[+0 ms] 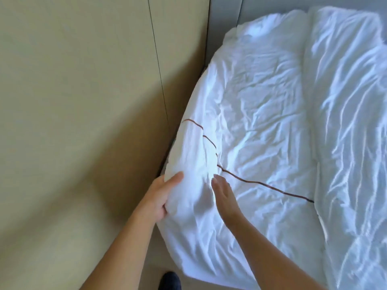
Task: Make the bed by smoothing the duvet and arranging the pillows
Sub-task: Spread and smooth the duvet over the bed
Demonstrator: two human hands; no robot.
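Wall [83, 80] hugs duvet [261, 122]: my left hand [165, 195] clutches its edge, right hand [224, 197] lies flat; overpulling may bunch it.

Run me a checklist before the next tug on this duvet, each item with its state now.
1. Left hand grips the duvet edge: ok, thumb on top, fingers curled under the bunched fold.
2. Right hand flat on the duvet: ok, fingers straight.
3. Duvet smooth: not ok, creased all over.
4. Brown stripe straight: not ok, broken by folds near the hands.
5. Second duvet smooth: not ok, wrinkled.
6. Pillows arranged: cannot tell, none clearly in view.
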